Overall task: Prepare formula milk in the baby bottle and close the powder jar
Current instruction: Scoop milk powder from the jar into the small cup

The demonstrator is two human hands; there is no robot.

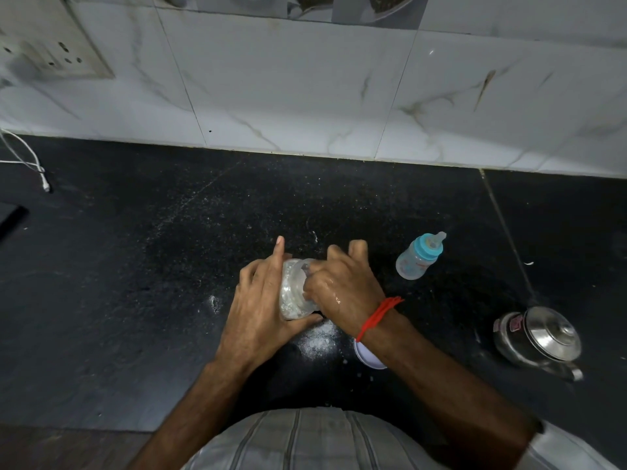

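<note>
A clear powder jar (292, 289) sits tilted on the black counter, with white powder clinging inside. My left hand (263, 300) wraps around its body, index finger stretched up. My right hand (342, 283) is at the jar's mouth with fingers curled over the opening; what it holds is hidden. The baby bottle (418, 257) with a blue collar and teat stands tilted to the right of my hands, capped and apart from them. A white round lid (368, 357) lies under my right wrist, partly hidden.
Spilled white powder (320, 339) lies on the counter just below the jar. A steel kettle (539, 339) with a lid stands at the right. A white cable (30, 164) and a wall socket (51, 52) are at far left. Tiled wall runs behind.
</note>
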